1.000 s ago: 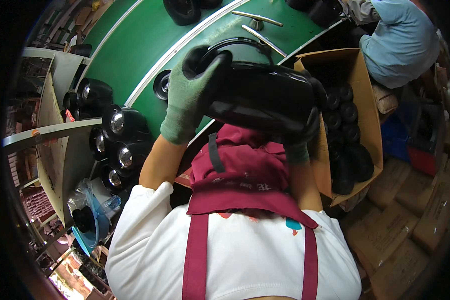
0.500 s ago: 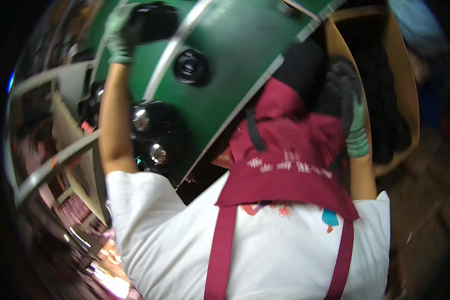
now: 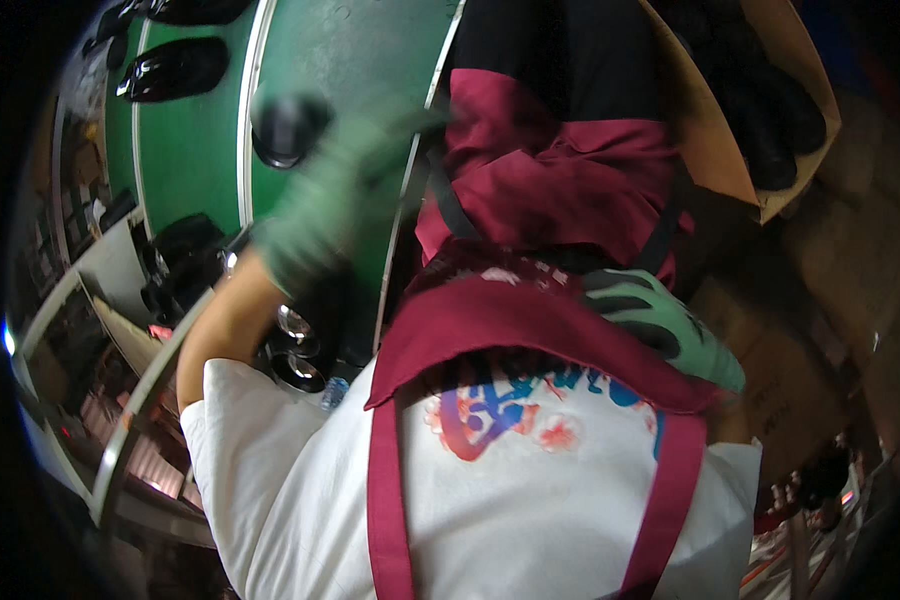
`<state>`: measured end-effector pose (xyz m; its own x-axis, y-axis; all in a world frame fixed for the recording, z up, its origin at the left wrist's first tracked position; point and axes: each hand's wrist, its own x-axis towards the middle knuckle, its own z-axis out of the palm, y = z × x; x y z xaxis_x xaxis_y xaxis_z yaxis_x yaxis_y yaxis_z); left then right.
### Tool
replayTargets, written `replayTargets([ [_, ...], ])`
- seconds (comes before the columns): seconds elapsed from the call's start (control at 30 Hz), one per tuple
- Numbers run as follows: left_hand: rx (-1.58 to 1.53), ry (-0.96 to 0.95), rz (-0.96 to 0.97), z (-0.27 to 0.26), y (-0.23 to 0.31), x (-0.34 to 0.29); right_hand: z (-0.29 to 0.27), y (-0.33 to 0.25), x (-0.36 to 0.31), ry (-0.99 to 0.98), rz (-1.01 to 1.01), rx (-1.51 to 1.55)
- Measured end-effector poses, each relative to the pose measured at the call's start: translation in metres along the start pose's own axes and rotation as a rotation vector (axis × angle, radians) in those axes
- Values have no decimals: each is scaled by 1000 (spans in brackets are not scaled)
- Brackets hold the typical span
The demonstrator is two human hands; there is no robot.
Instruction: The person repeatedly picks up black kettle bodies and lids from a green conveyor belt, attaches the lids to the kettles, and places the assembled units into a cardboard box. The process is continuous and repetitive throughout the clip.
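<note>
My left hand [image 3: 330,190], in a green glove, is smeared by motion over the green work surface. Its fingers are too blurred to make out. Close beside it is a round black part [image 3: 288,130], partly blurred; whether they touch cannot be told. My right hand [image 3: 665,325], in a green glove with dark grey patches, lies against the front of my maroon apron [image 3: 530,320]. Its fingers are stretched out, and no object shows in it. Farther left on the green surface [image 3: 192,140] lies a glossy black elongated part [image 3: 175,68].
An open cardboard box [image 3: 705,130] holding black items stands at the right. Shiny black rounded parts [image 3: 298,345] sit below my left forearm, and more dark parts [image 3: 185,250] lie farther left. A metal rail [image 3: 150,390] curves along the left.
My left hand has come away from a black part at the far side and moved nearer my body. My right hand has moved from beside the box to my apron. The view has turned.
</note>
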<state>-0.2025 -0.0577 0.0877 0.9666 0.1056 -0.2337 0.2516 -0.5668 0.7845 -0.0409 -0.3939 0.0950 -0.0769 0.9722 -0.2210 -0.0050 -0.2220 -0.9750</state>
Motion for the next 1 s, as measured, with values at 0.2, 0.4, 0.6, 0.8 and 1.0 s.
replayTargets([
  [0.2,-211,-158,16,113,74,-57,-52,16,-54,148,429,456],
  [0.4,-276,-76,-218,136,94,-71,-53,57,16,-77,293,-263],
  [0.6,-126,88,-350,146,85,-27,-29,64,3,-160,109,-746],
  [0.8,146,-6,-72,179,75,-11,1,68,-21,136,365,-734],
  [1.0,279,-80,-64,180,66,-18,13,80,-30,314,216,-733],
])
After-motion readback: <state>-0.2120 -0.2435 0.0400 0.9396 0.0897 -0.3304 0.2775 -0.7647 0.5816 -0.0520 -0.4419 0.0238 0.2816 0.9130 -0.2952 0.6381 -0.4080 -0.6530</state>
